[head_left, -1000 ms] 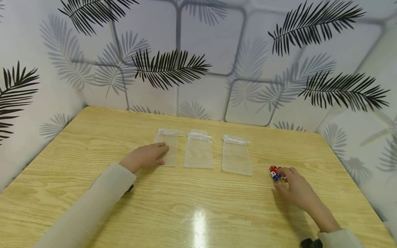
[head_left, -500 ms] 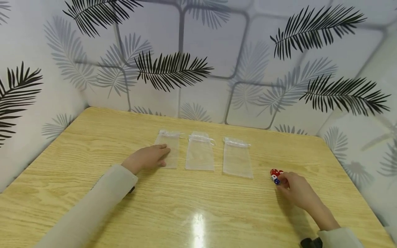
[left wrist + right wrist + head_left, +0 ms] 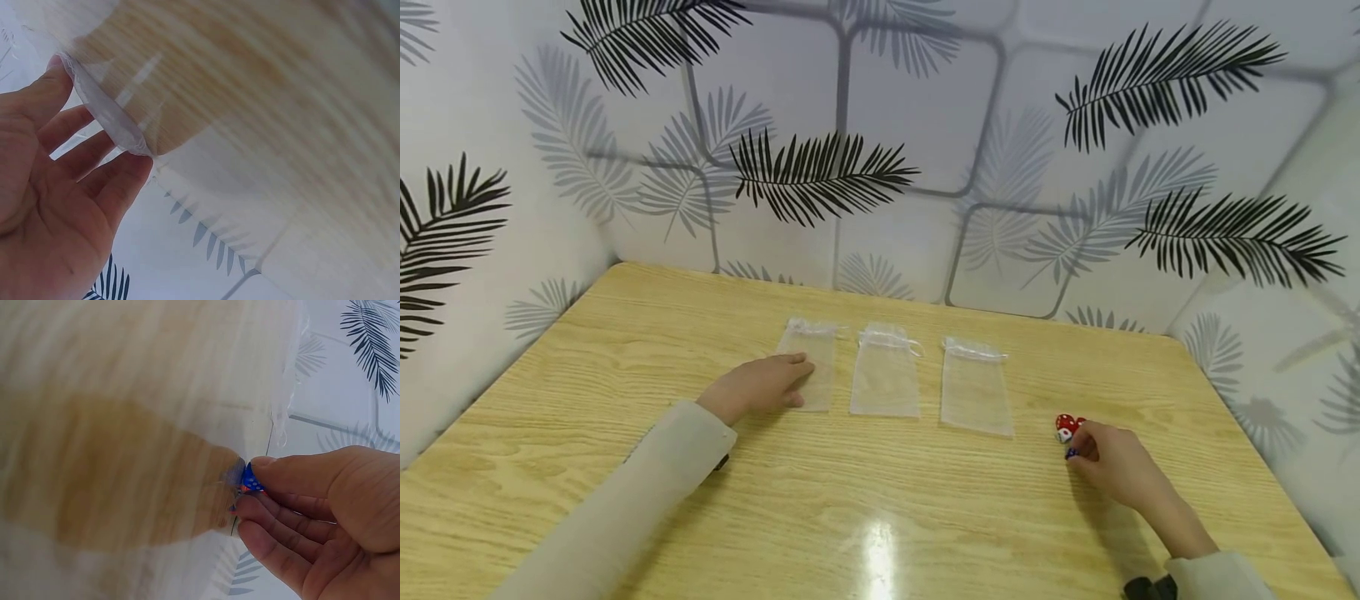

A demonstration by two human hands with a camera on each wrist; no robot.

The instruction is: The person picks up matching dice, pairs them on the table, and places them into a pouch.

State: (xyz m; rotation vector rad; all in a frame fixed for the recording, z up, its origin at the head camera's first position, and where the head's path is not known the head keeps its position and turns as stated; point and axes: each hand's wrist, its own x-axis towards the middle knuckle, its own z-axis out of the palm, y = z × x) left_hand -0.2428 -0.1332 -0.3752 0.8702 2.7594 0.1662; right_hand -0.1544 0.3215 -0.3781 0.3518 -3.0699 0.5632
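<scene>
Three sheer white drawstring pouches lie in a row on the table. My left hand [image 3: 758,387] rests on the left pouch [image 3: 820,375], thumb and fingers spread along its edge, as the left wrist view shows with the pouch edge [image 3: 106,112] at the fingertips. The middle pouch [image 3: 884,379] and right pouch [image 3: 976,392] lie flat, untouched. At the right, my right hand [image 3: 1116,467] pinches a blue die with white dots [image 3: 252,480] between thumb and index finger. Just beyond the fingertips sit red dice [image 3: 1064,423] and a white die [image 3: 1063,435], partly hidden by the hand.
The light wood-grain table [image 3: 820,508] reaches back to a wall [image 3: 910,242] patterned with leaves, which also encloses the left and right sides. A bright glare spot [image 3: 880,554] shows near the front of the table.
My right hand has closed its fingers on the blue die and drawn it slightly toward me, apart from the red and white dice. The left hand stays on the left pouch.
</scene>
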